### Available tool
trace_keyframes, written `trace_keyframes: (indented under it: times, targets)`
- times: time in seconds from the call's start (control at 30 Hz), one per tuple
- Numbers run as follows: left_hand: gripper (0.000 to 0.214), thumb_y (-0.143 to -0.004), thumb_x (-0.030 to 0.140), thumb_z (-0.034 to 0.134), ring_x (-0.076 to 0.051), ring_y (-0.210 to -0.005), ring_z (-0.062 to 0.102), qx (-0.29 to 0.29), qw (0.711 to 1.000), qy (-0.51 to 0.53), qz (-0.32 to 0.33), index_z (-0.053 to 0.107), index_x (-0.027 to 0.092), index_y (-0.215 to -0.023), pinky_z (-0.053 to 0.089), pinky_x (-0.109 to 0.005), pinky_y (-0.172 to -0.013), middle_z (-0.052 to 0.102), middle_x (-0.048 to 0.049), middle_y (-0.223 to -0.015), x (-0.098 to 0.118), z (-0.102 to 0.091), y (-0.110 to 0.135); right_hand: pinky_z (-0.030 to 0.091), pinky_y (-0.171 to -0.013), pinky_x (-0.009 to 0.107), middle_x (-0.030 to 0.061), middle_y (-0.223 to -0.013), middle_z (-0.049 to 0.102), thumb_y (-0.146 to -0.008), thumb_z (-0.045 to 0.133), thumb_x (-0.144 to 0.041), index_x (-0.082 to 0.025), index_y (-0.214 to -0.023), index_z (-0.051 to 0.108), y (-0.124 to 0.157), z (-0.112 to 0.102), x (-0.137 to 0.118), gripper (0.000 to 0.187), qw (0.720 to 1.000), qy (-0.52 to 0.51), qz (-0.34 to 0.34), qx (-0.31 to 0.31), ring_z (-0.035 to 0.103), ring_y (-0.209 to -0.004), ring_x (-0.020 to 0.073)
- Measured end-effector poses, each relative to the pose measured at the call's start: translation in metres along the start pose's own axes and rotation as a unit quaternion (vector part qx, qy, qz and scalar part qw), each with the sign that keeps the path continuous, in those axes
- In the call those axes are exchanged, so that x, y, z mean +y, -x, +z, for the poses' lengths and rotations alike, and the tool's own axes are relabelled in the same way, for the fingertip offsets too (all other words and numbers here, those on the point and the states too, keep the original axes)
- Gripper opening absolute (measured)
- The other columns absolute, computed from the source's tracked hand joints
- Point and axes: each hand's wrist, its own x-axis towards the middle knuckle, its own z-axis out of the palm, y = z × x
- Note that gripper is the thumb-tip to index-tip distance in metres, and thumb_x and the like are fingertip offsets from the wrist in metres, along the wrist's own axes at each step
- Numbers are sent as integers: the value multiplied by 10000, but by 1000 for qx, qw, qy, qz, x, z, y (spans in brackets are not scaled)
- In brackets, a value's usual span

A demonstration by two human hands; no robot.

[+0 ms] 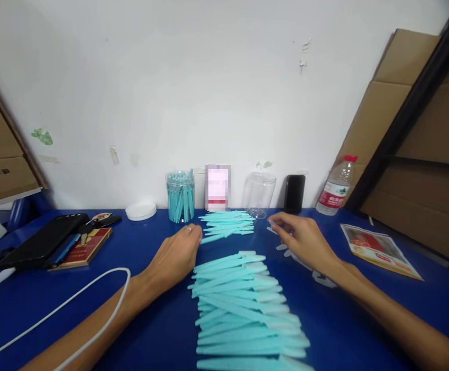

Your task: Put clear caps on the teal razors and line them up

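Observation:
A long row of turquoise plastic sticks with pale caps lies on the blue table in front of me. A smaller pile of bare turquoise sticks lies further back. My left hand rests palm down beside the small pile, fingers curled together near its left end; whether it holds a stick is hidden. My right hand hovers over several loose pale caps, its fingers pinched on one cap. A clear jar packed with turquoise sticks stands at the back.
An empty clear jar, a white lid, a dark phone upright and a water bottle line the wall. A black case on a red booklet and a white cable lie left; a leaflet lies right. Cardboard stands on both sides.

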Motion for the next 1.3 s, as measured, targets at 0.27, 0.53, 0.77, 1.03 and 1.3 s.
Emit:
trace_keyframes:
  times: [0.27, 0.53, 0.77, 1.03, 1.3]
  targets:
    - [177, -976, 231, 408, -175, -769, 583, -21, 1000, 0, 19, 546, 202, -869, 443, -288, -652, 587, -32, -890, -3, -16, 3, 414, -537, 250, 41, -765, 694, -823, 570, -276, -201, -919, 669, -6, -11, 11, 157, 987, -127, 70, 76, 609, -540, 161]
    - [244, -949, 349, 561, -145, -800, 644, -30, 998, 61, -18, 607, 144, -1073, 554, -328, -717, 654, -35, -978, 5, -8, 7, 362, -401, 208, 19, -643, 639, -701, 624, -267, -170, -737, 654, -10, 0, 2, 107, 933, -324, 152, 48, 517, -483, 124]
    - [238, -1003, 311, 378, -108, -556, 489, 8, 984, 175, -26, 524, 180, -869, 389, -236, -551, 491, 65, -627, 7, -4, 3, 402, -392, 176, 63, -768, 720, -748, 604, -293, -158, -824, 631, -2, 10, -14, 157, 867, -460, 172, -82, 570, -501, 103]
    - [205, -979, 339, 335, -127, -535, 381, 21, 971, 237, -12, 420, 227, -830, 260, -243, -541, 392, 81, -599, 25, -16, 7, 449, -421, 186, 86, -845, 740, -770, 694, -324, -152, -886, 655, 0, 15, -17, 211, 816, -548, 162, -89, 606, -519, 108]
    - [207, -973, 333, 336, -133, -541, 376, 15, 969, 246, -1, 409, 229, -809, 244, -249, -547, 389, 77, -603, 31, -19, 8, 455, -434, 188, 89, -882, 745, -788, 689, -335, -152, -887, 644, 2, 16, -21, 213, 817, -549, 158, -83, 616, -514, 101]
